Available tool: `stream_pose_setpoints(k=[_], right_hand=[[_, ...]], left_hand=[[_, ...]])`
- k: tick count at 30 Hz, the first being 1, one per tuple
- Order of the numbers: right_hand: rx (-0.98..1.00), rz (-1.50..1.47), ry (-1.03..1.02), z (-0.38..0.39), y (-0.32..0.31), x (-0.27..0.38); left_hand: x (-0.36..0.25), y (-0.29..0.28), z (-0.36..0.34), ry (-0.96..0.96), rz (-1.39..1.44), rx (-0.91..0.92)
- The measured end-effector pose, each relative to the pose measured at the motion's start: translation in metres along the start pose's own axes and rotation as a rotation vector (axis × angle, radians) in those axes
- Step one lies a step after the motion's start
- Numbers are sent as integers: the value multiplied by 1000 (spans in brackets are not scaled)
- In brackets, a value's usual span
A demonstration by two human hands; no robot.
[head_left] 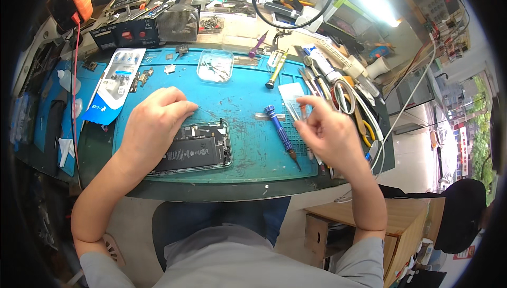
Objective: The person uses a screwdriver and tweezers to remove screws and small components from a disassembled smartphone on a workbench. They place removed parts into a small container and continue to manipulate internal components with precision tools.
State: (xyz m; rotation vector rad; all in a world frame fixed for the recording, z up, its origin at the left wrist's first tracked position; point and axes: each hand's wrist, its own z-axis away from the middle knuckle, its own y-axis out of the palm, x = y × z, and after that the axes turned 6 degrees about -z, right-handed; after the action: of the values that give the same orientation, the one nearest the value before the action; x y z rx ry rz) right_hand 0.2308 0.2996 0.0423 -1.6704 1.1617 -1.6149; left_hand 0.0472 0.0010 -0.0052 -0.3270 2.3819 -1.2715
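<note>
My left hand (153, 121) hovers over the left part of an opened phone (228, 140), thumb and fingertips pinched together just beyond its far edge. Whatever the pinch holds is too small to make out. The phone lies on a blue work mat (243, 90), its black battery (198, 152) and inner parts exposed. On the right, my right hand (334, 132) is raised with thumb and forefinger apart, nothing visible between them. Beside those fingers lies a clear-white plastic packet (290, 95). A blue screwdriver (280, 129) rests on the mat between the phone and my right hand.
A clear plastic tray (215, 66) of small parts sits at the far middle, with a yellow-green screwdriver (277, 70) to its right. Pliers (365, 132), tweezers and cables crowd the right edge. A white-blue package (117, 82) lies left; a black device (127, 33) stands behind.
</note>
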Motion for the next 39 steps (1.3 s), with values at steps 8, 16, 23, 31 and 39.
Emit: stream_pose_setpoints(k=[8, 16, 23, 31, 39], right_hand=[[-85, 276, -102, 17, 9, -5], [-86, 294, -9, 20, 5, -5], [29, 182, 188, 16, -6, -1], [230, -1513, 596, 18, -41, -54], [266, -1150, 72, 57, 27, 10]], left_hand=[[-1, 3, 6, 25, -59, -12], [-25, -19, 10, 60, 69, 21], [-45, -21, 35, 155, 348, 152], [-40, -16, 31, 224, 284, 214], [-35, -15, 30, 213, 335, 231]])
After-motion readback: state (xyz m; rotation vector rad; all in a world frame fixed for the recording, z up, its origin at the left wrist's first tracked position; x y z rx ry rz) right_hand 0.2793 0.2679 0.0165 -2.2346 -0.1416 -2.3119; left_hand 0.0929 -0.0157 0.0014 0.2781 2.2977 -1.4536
